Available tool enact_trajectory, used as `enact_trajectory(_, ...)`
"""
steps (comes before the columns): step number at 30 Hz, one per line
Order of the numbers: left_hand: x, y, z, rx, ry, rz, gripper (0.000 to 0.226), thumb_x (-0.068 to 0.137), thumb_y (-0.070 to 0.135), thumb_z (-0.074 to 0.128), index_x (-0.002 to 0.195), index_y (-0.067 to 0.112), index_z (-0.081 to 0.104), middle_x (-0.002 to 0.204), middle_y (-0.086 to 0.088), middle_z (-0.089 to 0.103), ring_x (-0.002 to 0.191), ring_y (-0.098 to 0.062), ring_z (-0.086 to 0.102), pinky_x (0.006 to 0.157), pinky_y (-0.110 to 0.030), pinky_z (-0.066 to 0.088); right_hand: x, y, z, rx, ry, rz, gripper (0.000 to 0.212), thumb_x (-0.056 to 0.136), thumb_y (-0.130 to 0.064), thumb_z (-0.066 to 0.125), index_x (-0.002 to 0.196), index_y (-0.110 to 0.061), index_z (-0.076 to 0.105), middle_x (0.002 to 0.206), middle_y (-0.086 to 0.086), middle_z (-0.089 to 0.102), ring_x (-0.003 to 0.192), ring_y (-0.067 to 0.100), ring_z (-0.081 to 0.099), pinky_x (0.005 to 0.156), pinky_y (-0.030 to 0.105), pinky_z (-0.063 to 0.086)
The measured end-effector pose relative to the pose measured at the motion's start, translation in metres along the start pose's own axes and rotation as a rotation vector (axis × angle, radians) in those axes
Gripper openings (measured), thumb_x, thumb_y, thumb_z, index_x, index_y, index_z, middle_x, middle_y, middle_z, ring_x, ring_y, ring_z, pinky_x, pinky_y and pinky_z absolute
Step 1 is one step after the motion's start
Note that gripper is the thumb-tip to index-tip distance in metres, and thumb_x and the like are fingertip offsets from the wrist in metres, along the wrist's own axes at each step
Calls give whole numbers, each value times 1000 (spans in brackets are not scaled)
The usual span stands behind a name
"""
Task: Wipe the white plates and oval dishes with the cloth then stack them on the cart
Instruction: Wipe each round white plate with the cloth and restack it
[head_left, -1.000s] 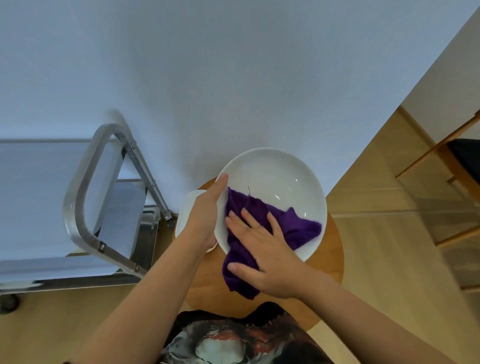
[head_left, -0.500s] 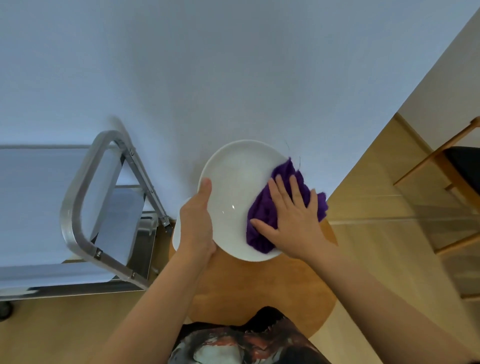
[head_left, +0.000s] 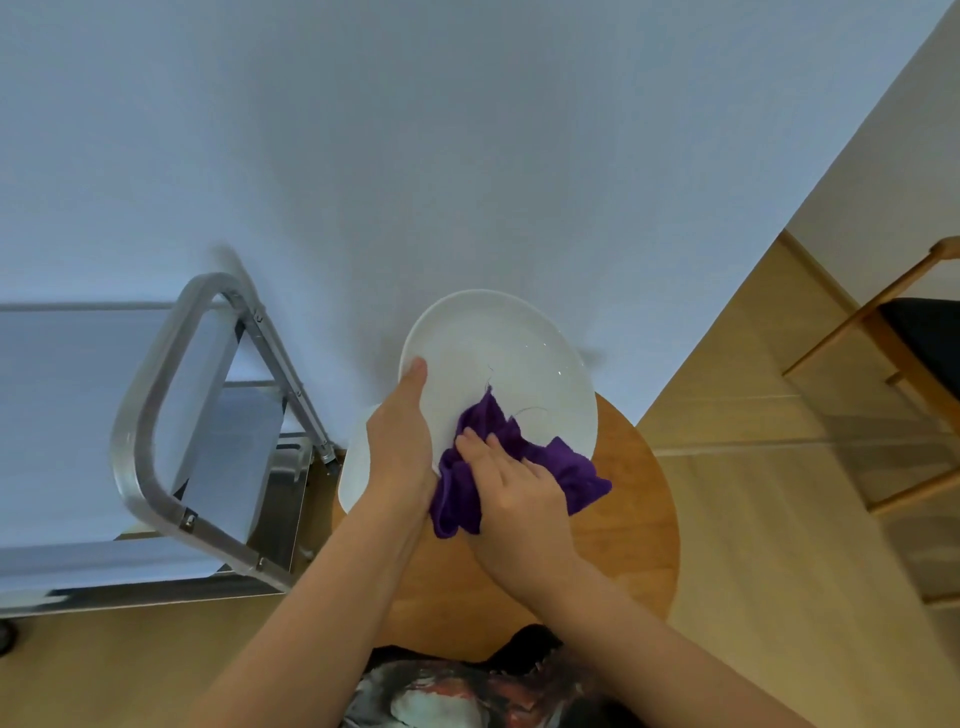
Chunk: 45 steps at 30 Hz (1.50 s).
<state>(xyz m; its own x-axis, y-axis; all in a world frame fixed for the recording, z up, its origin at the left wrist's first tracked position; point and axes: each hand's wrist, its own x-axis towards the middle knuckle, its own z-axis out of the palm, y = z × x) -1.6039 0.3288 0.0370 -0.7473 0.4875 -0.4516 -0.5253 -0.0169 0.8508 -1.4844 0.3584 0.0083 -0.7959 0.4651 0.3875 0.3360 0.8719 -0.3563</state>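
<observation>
The left hand (head_left: 400, 447) covers the near left rim of the plate (head_left: 498, 358), and its fingers behind the plate are out of sight. A second white dish (head_left: 356, 467) under it shows only as a sliver. The cloth (head_left: 467, 483) hides the right hand's (head_left: 514, 488) fingertips. The cart (head_left: 171, 415) and the chair (head_left: 893, 364) are cut off by the picture's edges. The counter (head_left: 634, 519) is largely hidden by both arms.

one head view, close, looking steeply down at the hands.
</observation>
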Motion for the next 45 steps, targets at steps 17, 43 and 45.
enact_trajectory(17,33,-24,-55,-189,-369,-260,89,40,29,94,120,10,60,114,-12,69,101,-28,67,77,-40,58,23,54,-48,1703,40,861,40,54,-3,77,91,-17,68,89,5,73,79,20,71,62,35,56)
enact_trajectory(43,5,52,-19,1016,-352,597,46,54,31,90,81,33,53,83,13,59,78,-8,58,61,-20,45,98,61,-78,89,-346,-196,100,62,-52,78,142,-43,18,127,-7,44,110,13,45,92,34,47)
enact_trajectory(45,3,56,-21,944,-311,608,51,49,36,90,85,31,55,86,12,61,81,-7,59,64,-21,49,97,68,-80,261,-294,-132,98,61,-52,80,138,-47,21,123,-17,43,110,3,44,92,28,46)
